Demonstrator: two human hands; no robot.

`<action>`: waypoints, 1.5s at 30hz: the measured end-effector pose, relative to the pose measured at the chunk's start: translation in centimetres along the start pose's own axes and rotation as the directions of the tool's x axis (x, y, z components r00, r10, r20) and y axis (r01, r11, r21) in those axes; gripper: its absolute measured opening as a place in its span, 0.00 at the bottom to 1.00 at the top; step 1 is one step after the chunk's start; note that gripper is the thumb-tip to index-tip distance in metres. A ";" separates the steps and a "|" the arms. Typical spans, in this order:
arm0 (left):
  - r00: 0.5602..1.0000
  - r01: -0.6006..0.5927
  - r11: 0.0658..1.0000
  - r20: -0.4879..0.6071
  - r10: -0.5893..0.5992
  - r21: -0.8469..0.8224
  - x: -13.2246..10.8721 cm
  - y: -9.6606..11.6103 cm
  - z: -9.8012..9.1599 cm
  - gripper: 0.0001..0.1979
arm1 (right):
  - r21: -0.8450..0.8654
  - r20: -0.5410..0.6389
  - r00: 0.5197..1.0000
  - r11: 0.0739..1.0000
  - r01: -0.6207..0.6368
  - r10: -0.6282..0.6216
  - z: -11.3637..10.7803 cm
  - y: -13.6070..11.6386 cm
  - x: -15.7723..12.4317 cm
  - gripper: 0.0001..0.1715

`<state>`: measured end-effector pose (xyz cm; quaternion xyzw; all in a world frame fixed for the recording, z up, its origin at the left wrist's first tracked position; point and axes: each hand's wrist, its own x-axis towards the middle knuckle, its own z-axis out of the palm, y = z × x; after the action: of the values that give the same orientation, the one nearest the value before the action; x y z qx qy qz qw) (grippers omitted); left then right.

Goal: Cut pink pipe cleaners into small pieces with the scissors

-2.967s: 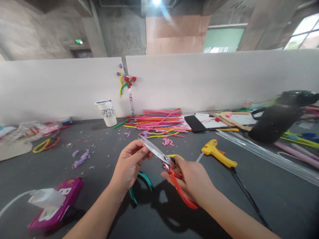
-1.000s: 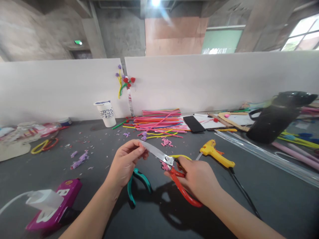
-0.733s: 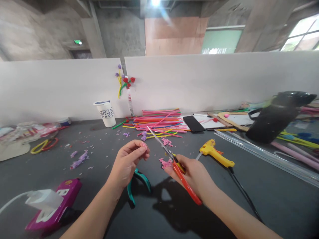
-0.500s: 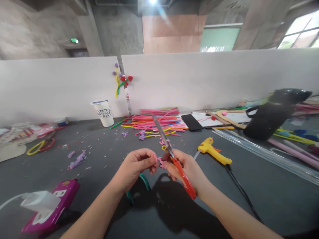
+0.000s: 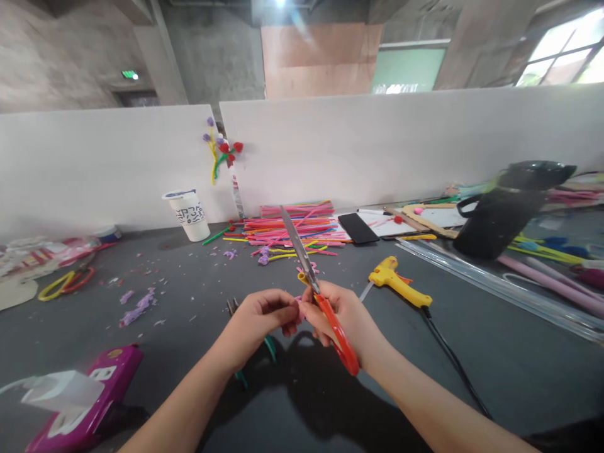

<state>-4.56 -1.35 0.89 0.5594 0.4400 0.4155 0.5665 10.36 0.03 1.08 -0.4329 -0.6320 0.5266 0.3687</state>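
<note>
My left hand (image 5: 264,321) is closed, its thumb and fingertips pinching a small pink fuzzy piece (image 5: 299,301), mostly hidden by the fingers. My right hand (image 5: 342,321) is wrapped round red-handled scissors (image 5: 337,333), their blades shut and pointing up and away. Its thumb and fingertips meet the left fingertips at the pink piece. Pliers with green handles (image 5: 270,348) lie on the table, partly covered by my left hand and wrist. Pink scraps (image 5: 309,267) lie just beyond the scissors' pivot.
Pink and red pipe cleaners (image 5: 292,229) are heaped at the back by a phone (image 5: 358,228). A yellow glue gun (image 5: 399,283) lies right, near a black jug (image 5: 504,214). Left are a white cup (image 5: 189,217), purple scraps (image 5: 139,307), other scissors (image 5: 66,283) and a purple power strip (image 5: 89,402).
My right hand has moved in towards the left, so the fingertips now meet at the pink piece. The scissors came along. The whole view has shifted slightly.
</note>
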 end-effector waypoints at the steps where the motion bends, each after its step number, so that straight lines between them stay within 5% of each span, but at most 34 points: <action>1: 0.997 -0.039 0.996 -0.058 0.043 0.082 0.0 0.0 0.2 0.04 | -0.056 -0.051 0.999 0.998 -0.003 0.000 0.1 0.1 0.1 0.06; 5: 0.954 -0.159 0.870 -0.156 0.257 0.466 -0.1 -0.2 0.8 0.04 | -0.153 -0.154 0.988 0.988 -0.012 -0.012 0.7 0.7 0.5 0.03; 8: 0.926 -0.179 0.805 -0.180 0.332 0.565 -0.1 -0.4 1.0 0.06 | -0.128 -0.160 0.987 0.992 -0.022 0.001 1.0 0.9 0.5 0.03; 12: 0.962 -0.068 0.951 -0.234 0.144 0.302 0.1 -0.2 0.8 0.04 | 0.067 -0.109 0.994 0.998 0.008 -0.001 1.1 0.4 0.4 0.07; 16: 0.985 -0.023 0.996 -0.167 0.037 0.081 0.0 0.0 0.7 0.05 | 0.132 -0.057 0.998 0.991 0.025 -0.017 0.7 -0.2 0.4 0.10; 27: 0.990 -0.014 0.999 -0.136 0.020 0.046 0.2 -0.1 0.7 0.04 | -0.166 -0.076 0.996 0.986 0.030 -0.044 0.4 0.5 0.6 0.02; 38: 0.985 -0.069 0.982 -0.141 0.095 0.176 0.3 0.0 -0.2 0.05 | -0.256 -0.144 0.984 0.965 0.065 -0.104 0.1 0.4 0.6 0.03; 45: 0.943 -0.065 0.982 -0.334 0.002 -0.179 0.5 0.1 -1.0 0.08 | -0.341 -0.053 0.984 0.929 0.140 -0.168 0.1 0.5 0.1 0.13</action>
<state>-5.38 -0.56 1.02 0.4332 0.4785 0.5527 0.5271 10.34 0.12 0.58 -0.4594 -0.7291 0.3624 0.3551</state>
